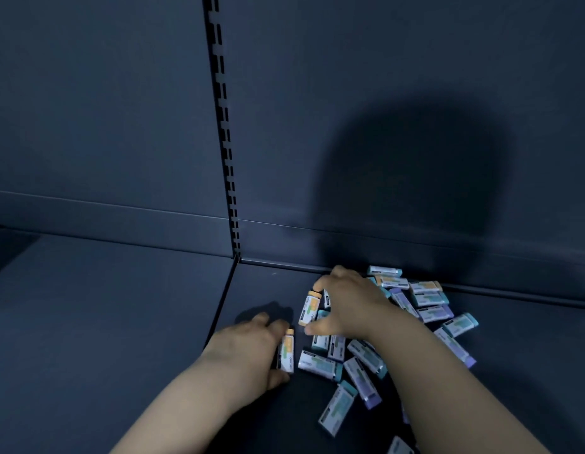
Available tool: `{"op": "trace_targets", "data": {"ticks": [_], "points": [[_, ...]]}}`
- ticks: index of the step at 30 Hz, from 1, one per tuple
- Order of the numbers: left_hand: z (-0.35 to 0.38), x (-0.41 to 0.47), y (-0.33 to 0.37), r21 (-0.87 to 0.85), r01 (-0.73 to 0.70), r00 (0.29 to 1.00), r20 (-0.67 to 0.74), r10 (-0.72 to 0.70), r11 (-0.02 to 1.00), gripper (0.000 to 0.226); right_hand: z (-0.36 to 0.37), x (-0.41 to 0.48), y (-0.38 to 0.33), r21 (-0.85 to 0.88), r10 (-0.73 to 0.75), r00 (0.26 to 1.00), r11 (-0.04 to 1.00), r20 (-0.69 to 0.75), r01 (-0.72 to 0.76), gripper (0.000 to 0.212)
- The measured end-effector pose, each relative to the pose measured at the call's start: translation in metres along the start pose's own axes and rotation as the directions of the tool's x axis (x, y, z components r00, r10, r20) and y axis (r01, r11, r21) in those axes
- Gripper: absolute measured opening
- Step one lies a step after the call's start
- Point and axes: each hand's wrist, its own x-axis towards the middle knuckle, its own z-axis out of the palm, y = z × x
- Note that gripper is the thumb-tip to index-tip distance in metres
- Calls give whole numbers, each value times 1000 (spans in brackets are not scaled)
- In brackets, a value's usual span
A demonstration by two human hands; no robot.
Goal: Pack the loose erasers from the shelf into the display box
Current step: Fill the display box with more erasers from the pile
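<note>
Several loose erasers in white sleeves with teal, purple or orange ends lie scattered in a pile [428,306] on the dark shelf [121,322], near its back wall. My left hand [248,348] grips an orange-ended eraser [286,353] between thumb and fingers at the pile's left edge. My right hand [347,303] reaches over the pile, and its fingers and thumb close around another orange-ended eraser [309,308]. More erasers lie under and below my right forearm, such as a teal one [338,407]. No display box is in view.
The shelf's dark back panel [415,93] rises behind the pile, with a slotted upright [224,126] at the seam between two shelf sections. A shadow falls on the panel above the erasers.
</note>
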Motion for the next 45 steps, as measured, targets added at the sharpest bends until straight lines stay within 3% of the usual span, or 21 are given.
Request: {"op": "trace_targets", "data": {"ticks": [3, 7, 12, 19, 26, 38, 45], "points": [[1, 1, -1, -6, -3, 1000, -2, 3, 1000, 74, 4, 2, -5, -26, 15, 1000, 1000, 0, -15, 74], [-1, 0, -2, 8, 23, 1000, -19, -23, 1000, 66, 11, -2, -10, 79, 2, 1000, 997, -20, -1, 69], [-3, -9, -3, 71, 32, 986, -166, -19, 997, 65, 4, -25, -12, 124, -67, 991, 989, -114, 81, 64], [-7, -25, -9, 194, 0, 948, -313, 62, 981, 70, 5, -63, -33, 2, -120, 984, 993, -132, 122, 62], [4, -46, -57, 270, -111, 893, -396, 216, 956, 78, 24, -76, -84, -9, -73, 960, 997, -272, 73, 66], [4, -104, -151, 268, -211, 878, -370, 303, 940, 75, 62, -86, -199, 73, 73, 944, 996, -321, -52, 66], [7, -132, -169, 202, -189, 888, -382, 255, 961, 75, 71, -92, -216, 238, 76, 933, 971, -352, 11, 68]]}}
